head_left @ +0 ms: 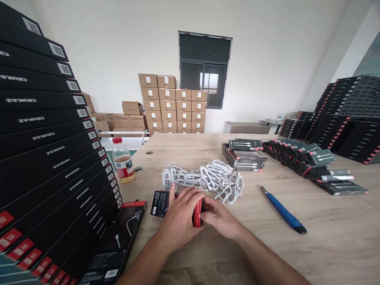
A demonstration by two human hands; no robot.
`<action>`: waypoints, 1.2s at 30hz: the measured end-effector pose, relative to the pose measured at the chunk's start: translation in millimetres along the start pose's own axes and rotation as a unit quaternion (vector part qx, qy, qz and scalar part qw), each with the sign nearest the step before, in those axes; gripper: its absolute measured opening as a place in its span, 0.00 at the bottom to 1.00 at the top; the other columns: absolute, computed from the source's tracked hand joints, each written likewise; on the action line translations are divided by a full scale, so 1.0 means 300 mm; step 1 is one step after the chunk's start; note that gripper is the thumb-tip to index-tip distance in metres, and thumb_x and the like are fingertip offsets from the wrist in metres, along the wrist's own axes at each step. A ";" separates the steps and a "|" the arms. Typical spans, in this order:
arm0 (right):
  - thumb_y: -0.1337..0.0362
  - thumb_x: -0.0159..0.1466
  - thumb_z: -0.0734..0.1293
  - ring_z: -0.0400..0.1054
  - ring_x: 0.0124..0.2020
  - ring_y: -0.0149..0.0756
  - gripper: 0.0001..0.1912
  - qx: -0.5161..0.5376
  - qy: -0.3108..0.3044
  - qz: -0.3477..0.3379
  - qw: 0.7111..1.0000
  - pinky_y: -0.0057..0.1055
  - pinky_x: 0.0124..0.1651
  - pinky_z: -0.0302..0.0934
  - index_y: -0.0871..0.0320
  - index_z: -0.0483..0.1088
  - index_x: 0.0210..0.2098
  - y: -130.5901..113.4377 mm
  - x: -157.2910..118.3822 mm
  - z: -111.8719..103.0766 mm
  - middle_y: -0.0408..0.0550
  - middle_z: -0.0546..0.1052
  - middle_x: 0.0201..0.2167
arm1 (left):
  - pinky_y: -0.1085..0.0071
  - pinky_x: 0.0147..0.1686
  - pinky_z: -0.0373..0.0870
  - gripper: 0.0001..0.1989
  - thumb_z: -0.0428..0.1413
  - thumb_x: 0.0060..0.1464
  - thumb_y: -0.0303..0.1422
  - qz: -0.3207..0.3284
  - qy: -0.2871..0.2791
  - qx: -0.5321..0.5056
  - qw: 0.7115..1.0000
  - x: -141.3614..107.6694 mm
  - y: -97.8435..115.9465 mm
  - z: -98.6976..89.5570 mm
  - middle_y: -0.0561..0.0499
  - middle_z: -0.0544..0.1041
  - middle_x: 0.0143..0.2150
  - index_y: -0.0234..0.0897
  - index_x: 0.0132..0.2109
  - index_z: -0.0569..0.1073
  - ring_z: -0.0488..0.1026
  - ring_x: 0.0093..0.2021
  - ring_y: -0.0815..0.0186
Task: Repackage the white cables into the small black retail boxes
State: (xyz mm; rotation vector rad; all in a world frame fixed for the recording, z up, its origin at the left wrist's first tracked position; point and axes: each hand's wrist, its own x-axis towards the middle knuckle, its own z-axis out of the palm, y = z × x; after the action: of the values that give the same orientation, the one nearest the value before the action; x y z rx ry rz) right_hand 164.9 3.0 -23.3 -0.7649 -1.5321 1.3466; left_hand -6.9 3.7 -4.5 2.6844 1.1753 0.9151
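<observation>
A small black box with a red edge stands between my two hands over the near part of the table. My left hand is wrapped over its left side and top, thumb raised. From the right, my right hand closes its fingers and thumb on the box's other edge. Partly behind my left hand lies another black box with white print. Just beyond my hands is a heap of coiled white cables.
Tall stacks of black boxes rise at left and right. A bottle stands beside the left stack. Small cable boxes are piled behind the cables. A blue-handled tool lies at right. Cartons stand by the wall.
</observation>
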 end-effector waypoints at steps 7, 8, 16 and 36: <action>0.70 0.46 0.60 0.64 0.31 0.34 0.11 -0.057 0.072 -0.018 0.996 0.30 0.35 0.58 0.56 0.67 0.30 -0.007 0.007 0.037 0.38 0.71 0.27 | 0.48 0.71 0.16 0.28 0.59 0.49 0.27 0.034 -0.003 0.014 0.999 -0.006 0.016 0.008 0.50 0.73 0.63 0.47 0.58 0.68 0.62 0.68 0.54; 0.70 0.46 0.60 0.64 0.31 0.34 0.11 -0.068 0.085 -0.021 0.994 0.30 0.34 0.58 0.57 0.66 0.29 -0.005 0.008 0.039 0.38 0.70 0.26 | 0.48 0.71 0.16 0.28 0.58 0.49 0.26 0.037 -0.001 0.013 0.999 -0.005 0.017 0.010 0.51 0.73 0.63 0.47 0.58 0.67 0.61 0.69 0.54; 0.70 0.47 0.60 0.64 0.32 0.35 0.11 -0.063 0.117 -0.037 0.990 0.30 0.36 0.59 0.57 0.67 0.31 0.009 0.007 0.044 0.38 0.70 0.27 | 0.48 0.70 0.13 0.31 0.56 0.47 0.23 0.047 -0.004 0.004 0.999 0.009 0.016 0.013 0.51 0.72 0.64 0.47 0.59 0.66 0.58 0.71 0.56; 0.67 0.48 0.60 0.66 0.34 0.37 0.12 -0.001 0.057 -0.021 0.998 0.31 0.38 0.60 0.56 0.70 0.31 -0.005 0.005 0.020 0.40 0.73 0.29 | 0.45 0.72 0.30 0.35 0.63 0.43 0.26 0.038 -0.010 -0.025 0.999 0.008 -0.023 -0.008 0.49 0.74 0.60 0.48 0.59 0.65 0.64 0.66 0.52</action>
State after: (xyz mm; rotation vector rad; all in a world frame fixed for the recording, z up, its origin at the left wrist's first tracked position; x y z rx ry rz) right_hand 159.0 1.7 -21.3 -0.7941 -1.4522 1.2499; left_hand -11.4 9.7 -3.4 2.7080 1.0400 0.9118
